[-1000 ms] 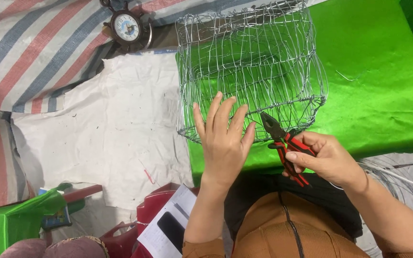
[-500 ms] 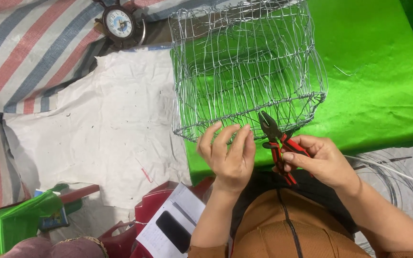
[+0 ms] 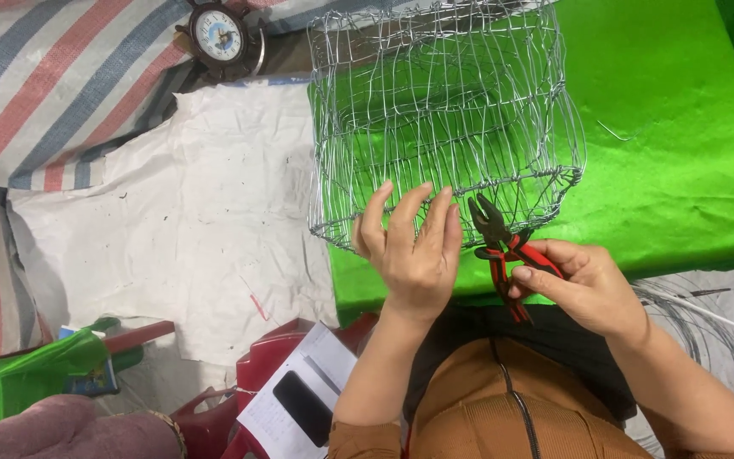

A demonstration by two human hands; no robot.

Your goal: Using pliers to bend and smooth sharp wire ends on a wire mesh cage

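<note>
The green cloth-covered counter [image 3: 681, 161] fills the upper right, spreading out ahead of and beyond both grips. To the left of the left grip lies a white woven sheet [image 3: 172, 221], and past that a striped tarp [image 3: 53, 76] in red, blue and grey covers the floor.

On the counter stands the wire cage [image 3: 443, 110], a box of thin silvery mesh. Its long axis runs away from the person, from the near lower edge at the grips up towards the top of the view; its near open face points back at the person.

The left hand [image 3: 414, 255] rests against the cage's near bottom edge, fingers spread and pressed on the mesh, so this grip is flat and wide rather than closed around anything. The right hand [image 3: 584, 289], just to the right of it, is wrapped round the red and black handles of the pliers [image 3: 503, 246]. The pliers point up and to the left, their dark nose touching the cage's lower rim wire right beside the left fingers.

Beyond the cage's far left corner, well away from the grips, a small round clock [image 3: 218, 38] in a wheel-shaped frame lies on the tarp. Below the left forearm sit a red plastic stool [image 3: 265, 374] carrying a white paper [image 3: 295, 408], and further left a green bag [image 3: 19, 382].
</note>
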